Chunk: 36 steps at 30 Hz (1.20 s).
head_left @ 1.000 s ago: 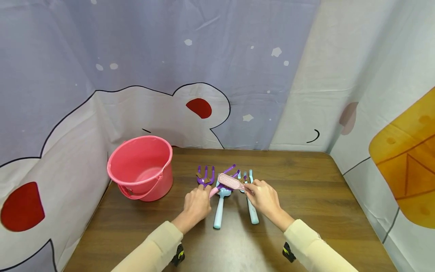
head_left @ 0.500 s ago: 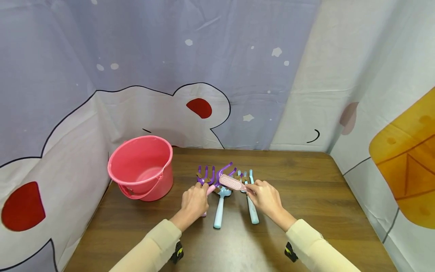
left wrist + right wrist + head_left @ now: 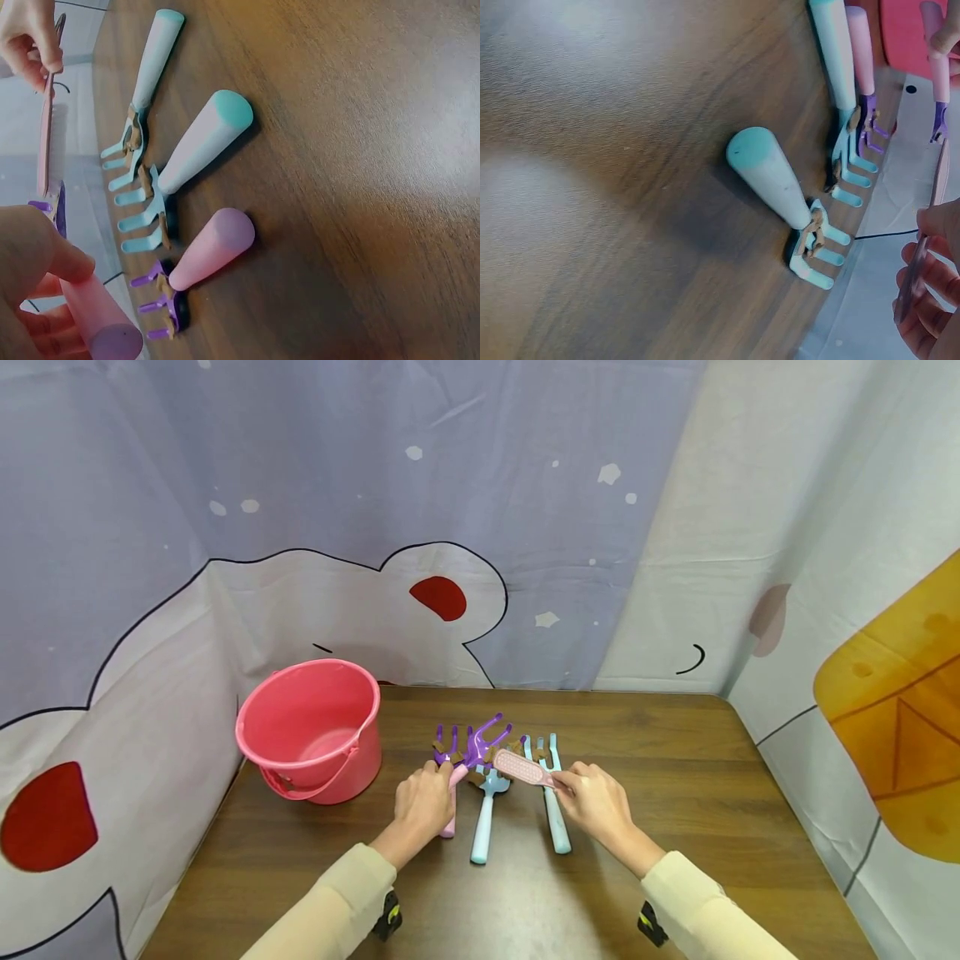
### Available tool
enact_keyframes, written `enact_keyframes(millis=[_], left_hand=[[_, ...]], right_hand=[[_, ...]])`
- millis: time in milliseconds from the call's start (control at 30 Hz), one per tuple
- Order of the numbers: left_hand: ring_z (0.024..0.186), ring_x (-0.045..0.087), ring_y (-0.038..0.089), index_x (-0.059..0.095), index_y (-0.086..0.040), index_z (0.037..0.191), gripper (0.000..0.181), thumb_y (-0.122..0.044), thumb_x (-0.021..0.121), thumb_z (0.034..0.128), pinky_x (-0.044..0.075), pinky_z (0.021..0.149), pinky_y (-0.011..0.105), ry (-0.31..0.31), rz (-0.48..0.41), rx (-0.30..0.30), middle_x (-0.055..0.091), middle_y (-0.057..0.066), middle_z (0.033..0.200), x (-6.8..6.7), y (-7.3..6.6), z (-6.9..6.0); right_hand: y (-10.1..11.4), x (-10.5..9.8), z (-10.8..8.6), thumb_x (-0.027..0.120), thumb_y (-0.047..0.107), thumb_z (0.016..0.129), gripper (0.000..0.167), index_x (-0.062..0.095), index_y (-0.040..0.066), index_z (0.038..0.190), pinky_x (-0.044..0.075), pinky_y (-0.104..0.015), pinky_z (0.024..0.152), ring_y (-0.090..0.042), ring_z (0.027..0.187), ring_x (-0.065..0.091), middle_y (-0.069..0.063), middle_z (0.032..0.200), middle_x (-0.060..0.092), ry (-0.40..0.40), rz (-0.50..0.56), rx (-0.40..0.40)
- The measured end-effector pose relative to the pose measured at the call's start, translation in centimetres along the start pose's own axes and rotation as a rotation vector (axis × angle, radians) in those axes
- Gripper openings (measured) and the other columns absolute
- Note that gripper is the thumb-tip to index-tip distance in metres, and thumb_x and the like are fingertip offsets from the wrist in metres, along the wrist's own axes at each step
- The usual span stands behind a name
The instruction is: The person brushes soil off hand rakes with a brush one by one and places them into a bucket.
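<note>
My left hand (image 3: 424,802) grips the pink handle of a purple rake (image 3: 481,747), held up over the table. In my right hand (image 3: 597,802) is a pink brush (image 3: 522,768), pinched by its handle, its head close to the raised rake's tines. Below lie two light blue rakes (image 3: 484,828) (image 3: 556,823) and another purple rake with a pink handle (image 3: 212,249), with brown clumps on their tines. The left wrist view shows bristles (image 3: 58,142) under the brush head.
A pink bucket (image 3: 322,735) stands at the back left of the wooden table (image 3: 675,777), its handle hanging down in front. Printed curtains (image 3: 570,527) rise behind the table and at both sides.
The raised rake has shifted slightly left and turned so its tines show more fully. The brush has moved slightly right and down, along with my right hand.
</note>
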<state>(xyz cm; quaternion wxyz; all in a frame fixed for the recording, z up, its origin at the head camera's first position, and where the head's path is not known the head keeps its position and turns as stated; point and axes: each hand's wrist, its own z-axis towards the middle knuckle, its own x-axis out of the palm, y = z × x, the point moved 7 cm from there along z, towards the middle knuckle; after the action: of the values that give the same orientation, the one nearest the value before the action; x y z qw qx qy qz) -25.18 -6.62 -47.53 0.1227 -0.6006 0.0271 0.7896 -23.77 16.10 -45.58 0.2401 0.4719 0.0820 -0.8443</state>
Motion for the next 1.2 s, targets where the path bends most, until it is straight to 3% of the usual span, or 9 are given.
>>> enact_keyframes(millis=[233,467,700,933,1200], left_hand=[[0.058,0.056,0.025,0.059,-0.009,0.095,0.027,-0.020,0.070,0.0733,0.042,0.044,0.036,0.007,0.007,0.020,0.052,0.007,0.071,0.2,0.1,-0.1],[0.059,0.057,0.024,0.058,-0.010,0.095,0.027,-0.019,0.070,0.0733,0.043,0.045,0.036,0.048,-0.009,0.000,0.053,0.006,0.073,0.4,0.0,-0.1],[0.065,0.059,0.026,0.059,-0.012,0.097,0.035,-0.017,0.074,0.0657,0.044,0.049,0.039,0.094,-0.059,-0.006,0.056,0.006,0.080,0.7,-0.8,-0.3],[0.062,0.059,0.026,0.058,-0.011,0.096,0.032,-0.017,0.072,0.0678,0.043,0.046,0.038,0.040,-0.042,0.053,0.056,0.006,0.078,0.5,-1.9,-0.7],[0.061,0.058,0.024,0.060,-0.012,0.101,0.033,-0.018,0.071,0.0704,0.043,0.046,0.037,0.012,-0.032,0.067,0.055,0.005,0.079,0.0,-1.9,-0.7]], right_hand=[[-0.3,-0.1,-0.6,0.077,0.016,0.065,0.019,0.073,0.017,0.084,0.039,-0.025,0.046,-0.011,0.056,0.048,0.006,0.068,0.058,-0.024,-0.014,-0.017],[-0.4,-0.7,0.0,0.078,0.014,0.064,0.024,0.072,0.017,0.087,0.042,-0.029,0.050,-0.014,0.061,0.052,0.005,0.073,0.060,-0.074,0.002,-0.018],[0.6,-0.5,1.0,0.078,0.017,0.068,0.023,0.072,0.018,0.090,0.043,-0.028,0.049,-0.013,0.060,0.051,0.006,0.073,0.059,-0.092,0.012,-0.010],[1.8,0.1,1.7,0.077,0.018,0.069,0.025,0.072,0.020,0.093,0.044,-0.028,0.050,-0.012,0.062,0.051,0.006,0.075,0.059,-0.067,0.024,-0.001],[1.4,0.8,1.2,0.078,0.020,0.069,0.024,0.072,0.019,0.092,0.044,-0.028,0.051,-0.013,0.061,0.052,0.004,0.075,0.060,-0.034,0.011,0.025]])
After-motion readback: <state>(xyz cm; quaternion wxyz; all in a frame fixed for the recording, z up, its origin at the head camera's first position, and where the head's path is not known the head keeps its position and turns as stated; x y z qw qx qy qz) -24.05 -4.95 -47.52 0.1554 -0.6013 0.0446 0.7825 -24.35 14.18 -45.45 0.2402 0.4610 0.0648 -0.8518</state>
